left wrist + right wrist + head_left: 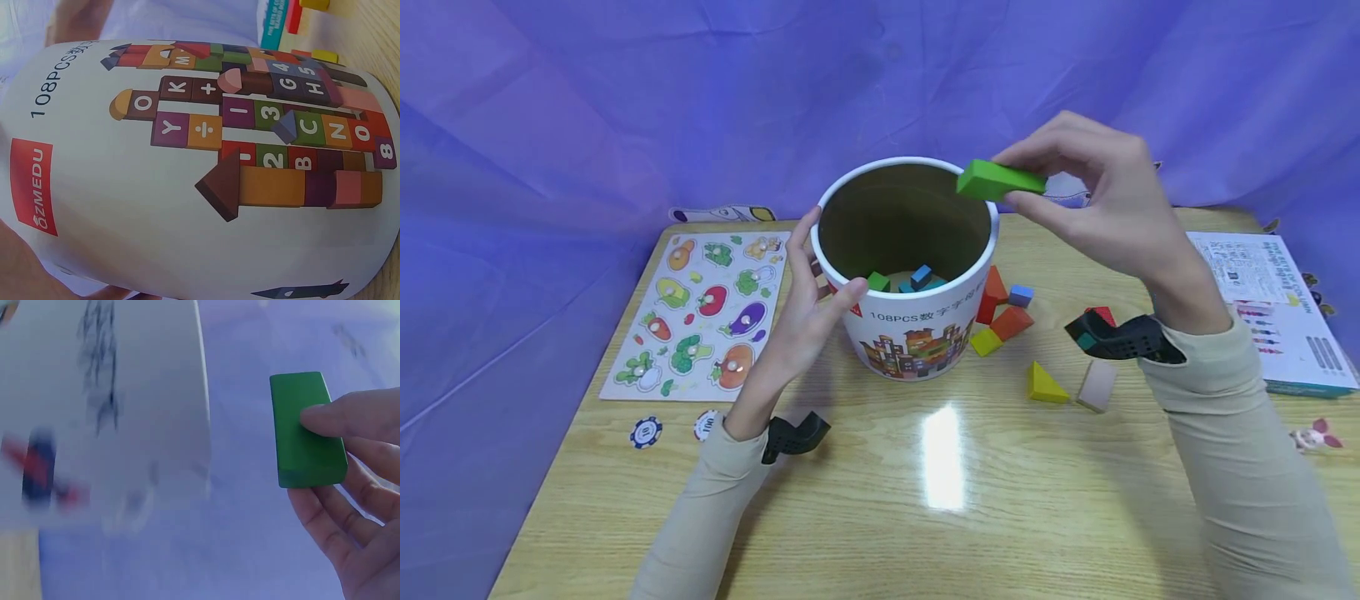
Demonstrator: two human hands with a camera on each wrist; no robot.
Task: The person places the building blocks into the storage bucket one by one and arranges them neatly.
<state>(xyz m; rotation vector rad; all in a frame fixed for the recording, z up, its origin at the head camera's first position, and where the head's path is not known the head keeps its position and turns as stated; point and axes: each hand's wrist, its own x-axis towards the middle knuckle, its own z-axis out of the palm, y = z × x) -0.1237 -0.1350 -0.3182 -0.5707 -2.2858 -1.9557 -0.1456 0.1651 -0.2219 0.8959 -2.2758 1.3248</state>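
Head view: left hand (797,325) grips the bucket (880,333), right hand (1097,187) pinches a green block (997,180). Looks partway: some blocks inside (921,277), several loose blocks (1012,322) left on the table (850,517).

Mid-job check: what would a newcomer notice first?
Probably the big white bucket, central in the head view, held at its left side by the left hand. Next, the bright green block pinched in the right hand, by the bucket's right rim. To the left, a colourful vegetable board.
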